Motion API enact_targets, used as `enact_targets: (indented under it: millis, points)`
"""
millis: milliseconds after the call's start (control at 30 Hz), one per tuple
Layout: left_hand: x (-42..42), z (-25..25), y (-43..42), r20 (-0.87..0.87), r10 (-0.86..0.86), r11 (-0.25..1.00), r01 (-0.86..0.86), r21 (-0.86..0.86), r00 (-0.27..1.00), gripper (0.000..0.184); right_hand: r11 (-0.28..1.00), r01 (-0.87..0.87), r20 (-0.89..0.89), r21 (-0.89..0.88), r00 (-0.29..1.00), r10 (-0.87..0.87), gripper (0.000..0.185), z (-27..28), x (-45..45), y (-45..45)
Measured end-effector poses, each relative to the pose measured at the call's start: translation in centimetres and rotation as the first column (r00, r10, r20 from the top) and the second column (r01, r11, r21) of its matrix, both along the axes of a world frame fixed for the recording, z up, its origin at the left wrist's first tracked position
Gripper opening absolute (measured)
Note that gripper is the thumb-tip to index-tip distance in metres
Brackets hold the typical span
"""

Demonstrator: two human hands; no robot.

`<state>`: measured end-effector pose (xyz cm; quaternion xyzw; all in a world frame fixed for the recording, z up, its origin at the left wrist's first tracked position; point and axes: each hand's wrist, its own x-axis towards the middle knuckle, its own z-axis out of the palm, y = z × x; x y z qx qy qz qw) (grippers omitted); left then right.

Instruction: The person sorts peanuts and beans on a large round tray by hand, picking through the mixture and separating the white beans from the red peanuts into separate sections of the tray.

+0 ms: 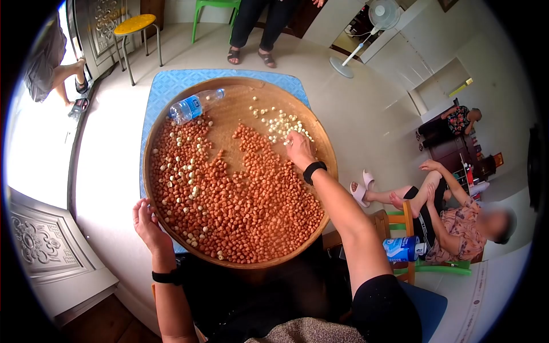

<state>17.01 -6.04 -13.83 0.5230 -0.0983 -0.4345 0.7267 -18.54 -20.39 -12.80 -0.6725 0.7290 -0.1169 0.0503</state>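
Observation:
A wide round woven tray (229, 94) lies on a blue-topped table (163, 86). Reddish-brown nuts or seeds (251, 200) cover much of it, with pale round ones (191, 171) mixed in on the left. More pale ones (280, 123) form a loose group at the upper right. My right hand (300, 150) is at the lower edge of that group, fingers bent down and together; what they hold, if anything, is hidden. My left hand (147, 223) is outside the tray's lower left rim, fingers apart and holding nothing. A clear plastic bottle (193, 107) lies on the tray's upper left.
A person (269, 26) stands beyond the table. Another person (457, 226) sits at the right near a blue bottle (402, 249); a third (457, 121) is farther back. A bare leg (68, 74) shows at the left. A yellow stool (135, 24) and a fan (384, 14) stand behind.

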Motion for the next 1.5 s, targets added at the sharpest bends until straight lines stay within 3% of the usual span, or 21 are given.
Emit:
enact_targets:
  millis: [67,167,367,600,733,833,933,967,1033,1100,1167,1300,1433,1500]
  points:
    - [0.0,-0.2,0.0,-0.006,-0.008,1.000,0.008,-0.012,1.000,0.009,0.987,-0.096,0.178,-0.130,0.977,0.118,0.015,0.6,0.7,0.2]
    - [0.2,-0.3,0.1,-0.004,-0.014,1.000,0.014,-0.010,1.000,0.009,0.967,-0.213,0.246,-0.137,0.939,0.241,0.017,0.7,1.7,-0.1]
    - [0.1,-0.3,0.1,-0.012,0.001,1.000,-0.002,-0.013,1.000,0.009,0.951,-0.300,0.120,-0.075,0.944,0.307,0.019,0.4,2.6,-1.5]
    - [0.3,-0.6,0.2,-0.011,-0.019,1.000,0.019,-0.020,1.000,0.009,0.945,-0.327,0.155,-0.030,0.932,0.327,0.016,1.2,2.6,-1.9]
    - [0.4,-0.6,0.2,-0.009,-0.032,0.999,0.032,-0.009,0.999,0.009,0.948,-0.318,0.120,-0.011,0.941,0.317,0.017,0.7,2.4,-2.6]
    - [0.3,-0.4,0.1,-0.005,-0.020,1.000,0.020,-0.009,1.000,0.009,0.962,-0.273,0.234,-0.026,0.934,0.271,0.014,0.8,1.8,-2.9]
    - [0.1,-0.2,0.1,-0.010,-0.015,1.000,0.015,-0.014,1.000,0.009,1.000,-0.007,0.325,-0.030,0.946,0.016,0.011,2.5,0.9,-2.8]
    - [0.2,-0.2,0.1,-0.015,-0.014,1.000,0.014,-0.019,1.000,0.008,0.999,-0.005,0.324,-0.033,0.946,0.015,0.011,2.7,0.4,-2.7]
    - [0.3,-0.5,0.0,-0.018,-0.015,1.000,0.015,-0.016,1.000,0.008,0.971,0.012,0.151,-0.241,0.988,0.026,0.010,2.6,-0.7,-2.5]
    - [0.3,-0.5,0.1,-0.023,-0.014,1.000,0.014,-0.011,1.000,0.008,0.961,-0.006,0.090,-0.275,0.995,0.032,0.008,2.2,-1.3,-2.5]
    - [0.2,-0.2,0.1,-0.009,-0.019,1.000,0.018,-0.025,1.000,0.008,1.000,-0.009,0.139,-0.028,0.990,0.013,0.009,2.6,-0.8,-2.0]
    - [0.3,-0.4,0.1,-0.009,-0.028,0.999,0.028,-0.026,1.000,0.008,0.996,-0.086,0.217,0.030,0.973,0.077,0.010,0.2,-0.9,-2.0]
    - [0.1,-0.1,0.0,-0.013,-0.006,1.000,0.005,-0.022,1.000,0.007,0.986,-0.164,0.248,-0.032,0.954,0.167,0.010,1.5,0.3,-1.4]
    - [0.0,-0.1,0.0,-0.013,-0.003,1.000,0.003,-0.024,1.000,0.007,0.992,-0.125,0.266,-0.014,0.956,0.124,0.011,1.8,0.0,-1.3]
